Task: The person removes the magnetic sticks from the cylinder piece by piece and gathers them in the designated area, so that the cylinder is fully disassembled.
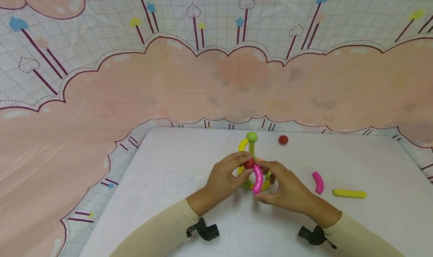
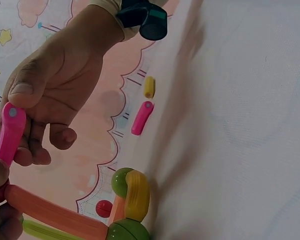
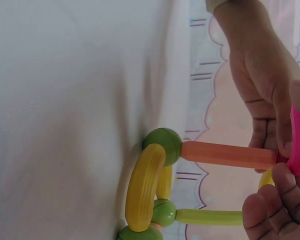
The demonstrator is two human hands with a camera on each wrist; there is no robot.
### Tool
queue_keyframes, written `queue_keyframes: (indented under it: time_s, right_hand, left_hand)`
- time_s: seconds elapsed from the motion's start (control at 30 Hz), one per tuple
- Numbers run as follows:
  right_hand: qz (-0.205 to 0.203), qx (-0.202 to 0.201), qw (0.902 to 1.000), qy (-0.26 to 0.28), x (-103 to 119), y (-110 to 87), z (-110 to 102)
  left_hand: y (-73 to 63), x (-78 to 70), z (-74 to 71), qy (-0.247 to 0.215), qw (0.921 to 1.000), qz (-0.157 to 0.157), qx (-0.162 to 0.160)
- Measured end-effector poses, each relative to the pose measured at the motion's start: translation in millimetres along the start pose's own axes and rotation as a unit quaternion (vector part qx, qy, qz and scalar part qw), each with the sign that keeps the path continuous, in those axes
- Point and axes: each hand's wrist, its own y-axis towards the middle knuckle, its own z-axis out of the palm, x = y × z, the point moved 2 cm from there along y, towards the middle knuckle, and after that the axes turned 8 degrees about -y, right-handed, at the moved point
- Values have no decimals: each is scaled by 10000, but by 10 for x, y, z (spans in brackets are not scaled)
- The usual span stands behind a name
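Observation:
My left hand (image 1: 224,174) pinches a red ball (image 1: 249,163) between thumb and fingers. The ball sits on an orange straight rod (image 2: 60,212), one upright of a toy frame of rods and balls. My right hand (image 1: 287,187) pinches a pink curved rod (image 1: 258,179) by its ends, one end meeting the red ball. Low in the frame are a yellow curved rod (image 3: 144,187) and green balls (image 3: 163,145). Behind the hands, a light-green ball (image 1: 252,137) tops a green upright. Fingers partly hide the red ball in both wrist views.
On the white tabletop (image 1: 162,155) lie a loose red ball (image 1: 283,139) behind the hands, and a second pink curved rod (image 1: 318,182) and a yellow straight rod (image 1: 350,194) to the right. A patterned cloth (image 1: 189,88) hangs behind the table.

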Motion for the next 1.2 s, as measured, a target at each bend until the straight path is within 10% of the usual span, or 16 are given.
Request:
queue_keyframes:
  time_s: [1.2]
  right_hand:
    - [836,129,9949,-544,-582,-301,-383]
  left_hand:
    - [12,3,-3,74,9999,84,28]
